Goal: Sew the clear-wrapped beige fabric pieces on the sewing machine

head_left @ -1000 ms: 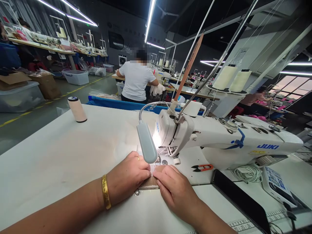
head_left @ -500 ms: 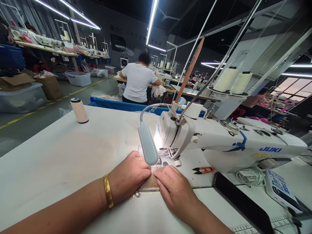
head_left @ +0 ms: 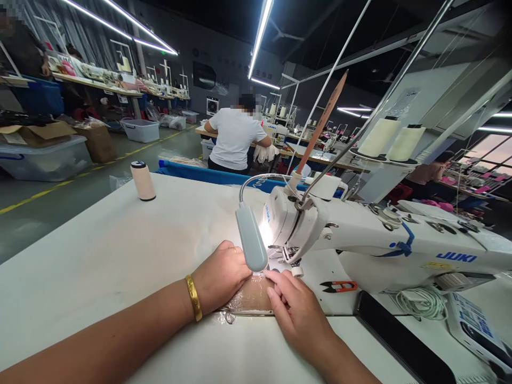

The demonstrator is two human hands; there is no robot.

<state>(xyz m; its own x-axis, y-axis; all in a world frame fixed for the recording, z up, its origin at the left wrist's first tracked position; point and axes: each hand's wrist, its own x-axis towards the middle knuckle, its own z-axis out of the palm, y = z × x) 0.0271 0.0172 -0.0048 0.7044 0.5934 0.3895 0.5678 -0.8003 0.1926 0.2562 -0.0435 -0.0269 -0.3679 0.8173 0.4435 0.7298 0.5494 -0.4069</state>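
My left hand (head_left: 224, 274), with a gold bracelet and a ring, is closed beside the sewing machine's needle area; its fingertips are partly behind the grey lamp head (head_left: 252, 240), so what they pinch is hidden. My right hand (head_left: 295, 301) lies at the right edge of a brown patch under clear film (head_left: 253, 294), its fingers bent and slightly apart, index fingertip near the presser foot. The patch lies flat on the machine bed between both hands. Above it stands the white sewing machine (head_left: 360, 224), its lamp lit.
A peach thread spool (head_left: 143, 182) stands at the table's back left. Orange-handled snips (head_left: 339, 286), a black phone (head_left: 402, 338), a coiled cable (head_left: 420, 303) and a control box (head_left: 472, 322) lie at right. A person in a white shirt (head_left: 234, 140) sits beyond the table.
The view has shifted, so the scene sits further right. My hands are farther apart, and more of the brown patch shows between them. My right index finger has stretched forward.
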